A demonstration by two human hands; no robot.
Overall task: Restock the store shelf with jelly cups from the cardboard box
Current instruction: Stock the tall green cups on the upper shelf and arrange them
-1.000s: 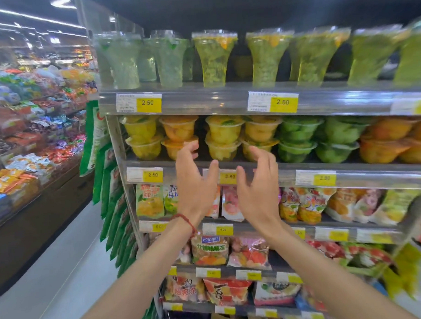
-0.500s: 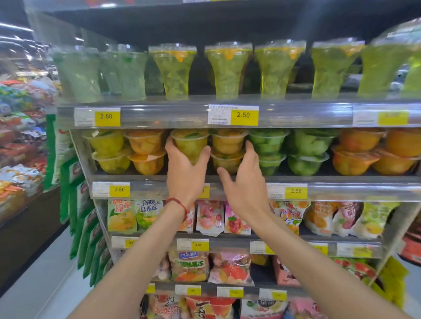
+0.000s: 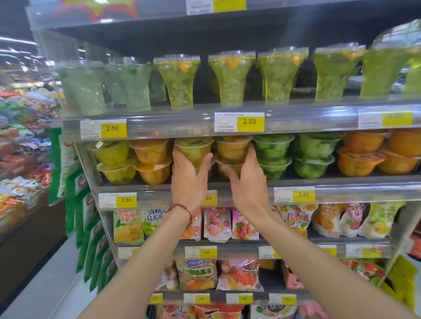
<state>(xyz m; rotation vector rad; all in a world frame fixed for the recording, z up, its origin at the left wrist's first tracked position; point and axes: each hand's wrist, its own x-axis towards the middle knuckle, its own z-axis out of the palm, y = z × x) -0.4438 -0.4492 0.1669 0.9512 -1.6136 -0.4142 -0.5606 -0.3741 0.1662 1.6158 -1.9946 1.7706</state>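
Observation:
Stacked two high, jelly cups fill the middle shelf [image 3: 349, 190]: yellow, orange and green. My left hand [image 3: 190, 179], with a red string at the wrist, wraps thumb and fingers around the yellow-green jelly cup stack [image 3: 195, 149]. My right hand [image 3: 247, 182] cups the neighbouring yellow-orange jelly cup stack [image 3: 233, 147], thumb under the lower cup and fingers up its right side. Both lower cups are mostly hidden behind my hands. The cardboard box is not in view.
Tall green jelly cups [image 3: 230, 82] line the shelf above. Bagged jelly snacks [image 3: 216, 223] hang on the shelves below, behind yellow price tags [image 3: 250, 121]. Green cups [image 3: 273, 154] sit right of my hands. An aisle floor [image 3: 42, 296] and another snack display [image 3: 16, 151] lie to the left.
Both hands rose from in front of the price rail up to the cups and closed around two neighbouring stacks. The camera moved closer to the shelf.

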